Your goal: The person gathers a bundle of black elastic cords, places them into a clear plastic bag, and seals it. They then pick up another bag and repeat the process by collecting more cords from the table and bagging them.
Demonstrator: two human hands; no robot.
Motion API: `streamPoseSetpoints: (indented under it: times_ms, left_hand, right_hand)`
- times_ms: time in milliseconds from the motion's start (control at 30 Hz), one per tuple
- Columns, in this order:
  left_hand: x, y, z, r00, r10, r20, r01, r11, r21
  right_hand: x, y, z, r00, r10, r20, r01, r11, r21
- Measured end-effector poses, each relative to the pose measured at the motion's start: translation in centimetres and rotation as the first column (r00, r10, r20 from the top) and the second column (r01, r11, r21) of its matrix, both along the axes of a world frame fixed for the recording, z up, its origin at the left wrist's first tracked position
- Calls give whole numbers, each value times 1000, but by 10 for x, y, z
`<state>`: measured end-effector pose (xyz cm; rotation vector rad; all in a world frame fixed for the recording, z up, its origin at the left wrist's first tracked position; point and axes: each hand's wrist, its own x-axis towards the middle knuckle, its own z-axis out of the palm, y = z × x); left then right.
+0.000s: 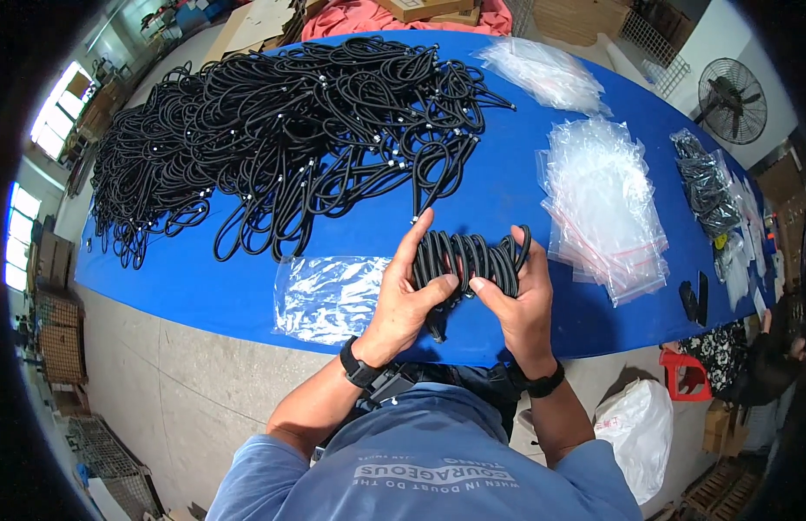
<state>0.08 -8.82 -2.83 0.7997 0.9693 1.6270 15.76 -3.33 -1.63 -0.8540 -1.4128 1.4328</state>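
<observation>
Between my two hands is a bundle of black elastic cords [468, 256], held above the near edge of the blue table. My left hand [403, 300] grips its left end, thumb pressed on the front and index finger stretched along the side. Around its right end my right hand [524, 304] is closed, thumb on the front too. A short end of the bundle hangs down below the thumbs. Beside my left hand lies a clear plastic bag [326, 300]. The fingers behind the bundle are mostly hidden.
A large heap of black cords [273, 130] with small pale tips covers the table's far left. Clear zip bags lie in a stack [602, 208] on the right and another pile [546, 74] behind. Filled bags [707, 187] sit far right, near another person [767, 356]. A wall fan [733, 100] stands beyond.
</observation>
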Motion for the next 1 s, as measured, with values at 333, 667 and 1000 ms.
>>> streamPoseSetpoints:
  times_ms: [333, 667, 1000]
  left_hand:
    - [-5, -10, 3, 1000, -26, -10, 26, 1000, 8]
    - [-15, -8, -2, 984, -142, -104, 140, 990, -24]
    - [-13, 1, -6, 982, -140, 125, 139, 990, 19]
  right_hand:
    - [-4, 1, 2, 1000, 2, -14, -3, 999, -37]
    - [0, 2, -1, 999, 1, 35, -1, 1000, -1]
    - [1, -1, 3, 969, -108, 224, 79, 988, 134]
